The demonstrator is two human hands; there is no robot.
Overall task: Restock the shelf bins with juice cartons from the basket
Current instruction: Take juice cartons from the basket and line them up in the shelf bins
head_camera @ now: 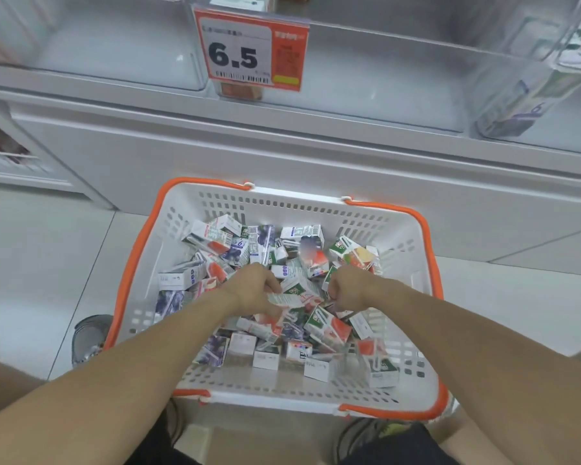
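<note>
Both hands reach down into a white basket (pixel 413 250) with orange handles that sits on the floor in front of the shelf. Small juice cartons (pixel 326 325) lie jumbled across its bottom, piled thickest toward the far side and the middle. The left hand (pixel 254 290) has its fingers curled round a carton (pixel 287 299) lying flat near the middle of the pile. The right hand (pixel 348 290), just right of it, is clenched over the pile with its fingers tucked under; what they grasp, if anything, cannot be told. Far above, clear shelf bins (pixel 376 95) run along the shelf. A price tag (pixel 250 52) reading 6.5 hangs on the bin front, and the far-right bin (pixel 550 38) holds cartons.
</note>
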